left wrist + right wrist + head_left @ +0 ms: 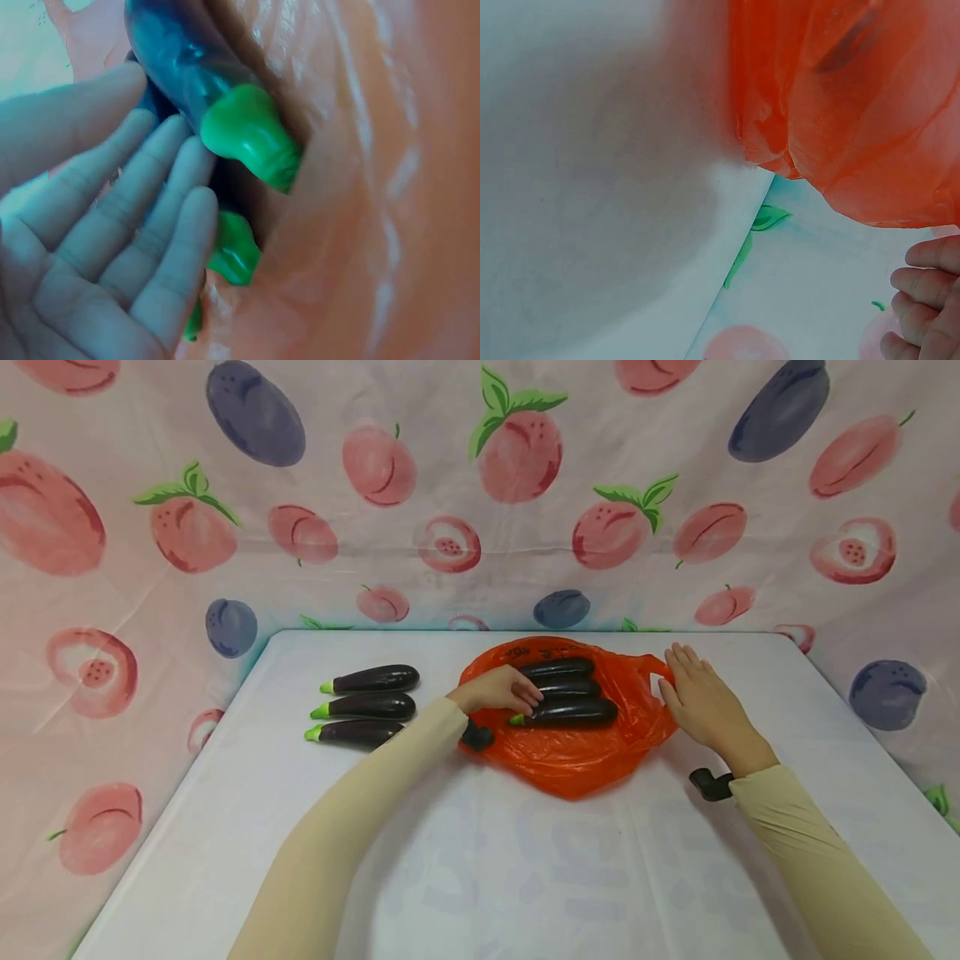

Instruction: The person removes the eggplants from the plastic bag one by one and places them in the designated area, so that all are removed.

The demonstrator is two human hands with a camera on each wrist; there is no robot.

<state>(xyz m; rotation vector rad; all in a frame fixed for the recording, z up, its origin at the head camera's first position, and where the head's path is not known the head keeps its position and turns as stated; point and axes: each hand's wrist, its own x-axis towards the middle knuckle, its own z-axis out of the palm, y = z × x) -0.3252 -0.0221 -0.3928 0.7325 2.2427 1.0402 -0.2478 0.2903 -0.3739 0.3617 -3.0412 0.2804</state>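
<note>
A red plastic bag (577, 768) lies spread on the table, its mouth toward the left. Three dark eggplants (573, 713) lie side by side in it, green stem ends to the left. My left hand (501, 688) reaches over the bag's left side, fingers extended beside the stem ends. In the left wrist view its fingers (124, 202) hold nothing; whether they touch an eggplant (187, 60) I cannot tell. My right hand (701, 702) is at the bag's right end by the handle, fingers straight. In the right wrist view, fingers (930, 289) show below the bag (885, 165).
Left of the bag, three more eggplants (372, 707) lie in a row, the nearest partly covered by my left sleeve (375, 793). A white cloth covers the table (525, 877). Behind it hangs a fruit-printed curtain (420, 585). Dark wrist devices (709, 784) sit under both wrists.
</note>
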